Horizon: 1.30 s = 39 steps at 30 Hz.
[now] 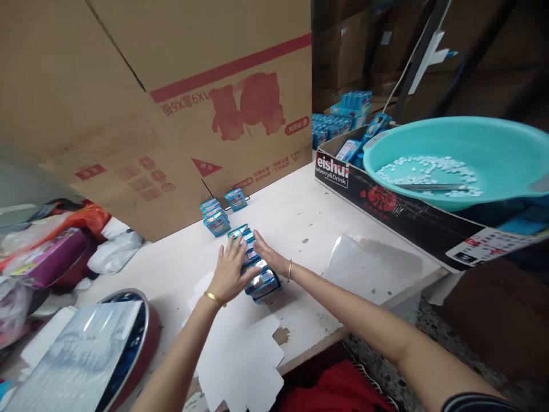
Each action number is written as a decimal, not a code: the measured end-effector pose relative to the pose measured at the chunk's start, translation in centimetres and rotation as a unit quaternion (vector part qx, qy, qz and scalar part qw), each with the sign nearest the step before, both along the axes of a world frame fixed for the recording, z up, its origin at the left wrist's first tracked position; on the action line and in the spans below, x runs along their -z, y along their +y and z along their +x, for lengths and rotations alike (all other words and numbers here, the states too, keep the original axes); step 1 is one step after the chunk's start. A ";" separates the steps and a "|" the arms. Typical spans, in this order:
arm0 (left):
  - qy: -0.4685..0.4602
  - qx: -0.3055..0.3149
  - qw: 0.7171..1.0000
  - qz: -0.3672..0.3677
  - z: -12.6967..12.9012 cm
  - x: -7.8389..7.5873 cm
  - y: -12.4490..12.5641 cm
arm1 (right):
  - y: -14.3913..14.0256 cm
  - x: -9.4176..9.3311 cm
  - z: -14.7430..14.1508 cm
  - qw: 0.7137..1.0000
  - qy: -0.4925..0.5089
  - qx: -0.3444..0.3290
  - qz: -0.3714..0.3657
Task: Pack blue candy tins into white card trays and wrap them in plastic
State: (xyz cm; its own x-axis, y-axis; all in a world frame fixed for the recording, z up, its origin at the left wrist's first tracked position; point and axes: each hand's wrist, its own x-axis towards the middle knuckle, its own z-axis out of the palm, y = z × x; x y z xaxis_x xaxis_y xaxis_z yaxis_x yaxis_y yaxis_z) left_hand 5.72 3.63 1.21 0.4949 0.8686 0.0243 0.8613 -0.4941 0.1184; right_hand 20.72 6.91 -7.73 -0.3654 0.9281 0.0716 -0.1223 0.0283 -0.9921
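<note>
Hands press from both sides on a row of small blue packets (pixel 258 273) on the white table (pixel 309 223). Left hand (pixel 229 270) lies flat, fingers spread; right hand (pixel 269 256) cups the far side, fingers open, neither closed around anything.

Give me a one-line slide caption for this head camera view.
Left hand and right hand press a row of small blue packets together on a white table.

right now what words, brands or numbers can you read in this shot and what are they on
"eishui" and below it "ueberry&Drink", cut off at the left: white label on the black carton under the teal basin.
"9X", upside down in red: big cardboard box.
Other red marks on that box and print on the small blue packs: too blurred to read.
</note>
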 end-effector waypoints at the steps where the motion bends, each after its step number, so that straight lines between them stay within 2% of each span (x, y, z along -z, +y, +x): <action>1: -0.009 0.003 1.000 -0.012 0.0 0.6 -0.5 | -0.3 0.0 0.1 1.000 -0.014 -0.002 0.014; 3: -0.009 0.014 0.998 -0.066 0.0 1.2 -1.1 | -0.7 0.1 0.4 0.999 -0.025 -0.015 0.027; 6: -0.034 0.008 0.992 -0.122 -0.2 1.1 -0.7 | -0.9 -0.1 0.7 0.999 -0.045 -0.008 0.011; 8: -0.066 -0.022 0.993 -0.093 -0.5 0.9 -0.2 | -1.1 -0.3 0.9 0.996 -0.084 0.022 0.023; 10: -0.071 -0.048 0.994 -0.063 -0.7 0.9 0.3 | -1.5 -0.4 1.1 0.993 -0.108 0.019 0.038; 13: -0.042 -0.041 0.993 -0.106 -0.8 0.8 1.0 | -2.2 -0.7 2.0 0.992 -0.117 -0.019 0.032; 15: -0.054 -0.049 0.993 -0.090 -0.6 0.5 2.1 | -2.9 -1.1 3.5 0.991 -0.125 0.014 0.039; 17: -0.074 -0.071 0.994 -0.029 -0.4 0.3 3.5 | -4.0 -1.7 5.8 0.981 -0.156 0.086 0.075; 18: -0.073 -0.077 0.994 -0.012 -0.2 0.3 4.3 | -4.8 -2.1 7.3 0.971 -0.178 0.123 0.103; 20: -0.044 -0.073 0.996 -0.035 0.0 0.6 5.7 | -6.9 -2.8 10.6 0.936 -0.246 0.189 0.163; 22: -0.013 -0.065 0.994 -0.089 0.2 0.7 6.4 | -9.6 -3.3 13.9 0.886 -0.343 0.237 0.203; 24: -0.030 -0.066 0.993 -0.091 0.6 0.3 6.1 | -12.4 -3.2 16.4 0.828 -0.456 0.253 0.207; 26: -0.109 -0.049 0.992 -0.051 1.4 -0.9 4.3 | -14.6 -2.3 18.0 0.774 -0.561 0.228 0.185; 28: -0.210 -0.003 0.977 -0.026 2.7 -2.1 1.2 | -15.8 -0.9 18.8 0.736 -0.631 0.182 0.163; 29: -0.251 0.027 0.967 -0.035 3.6 -2.6 -0.8 | -16.0 -0.2 19.1 0.724 -0.653 0.160 0.158; 31: -0.289 0.094 0.947 -0.101 5.7 -2.8 -5.0 | -16.1 1.0 19.5 0.710 -0.673 0.134 0.158; 34: -0.302 0.162 0.919 -0.195 8.6 -1.4 -10.6 | -16.5 2.0 20.2 0.724 -0.656 0.118 0.175; 37: -0.311 0.149 0.903 -0.255 10.0 0.9 -13.9 | -17.2 3.1 21.7 0.776 -0.586 0.092 0.216; 39: -0.302 0.128 0.905 -0.271 10.0 2.4 -15.1 | -17.4 4.3 22.7 0.794 -0.550 0.108 0.236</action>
State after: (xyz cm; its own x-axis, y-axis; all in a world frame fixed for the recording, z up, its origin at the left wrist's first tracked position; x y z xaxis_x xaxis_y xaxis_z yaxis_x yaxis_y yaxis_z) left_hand 15.71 -11.45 -1.20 0.7202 0.6927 -0.0380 0.4244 -0.3966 0.8140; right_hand 43.41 -10.50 -12.07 -0.2845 0.9421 0.1778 0.8684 0.3318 -0.3686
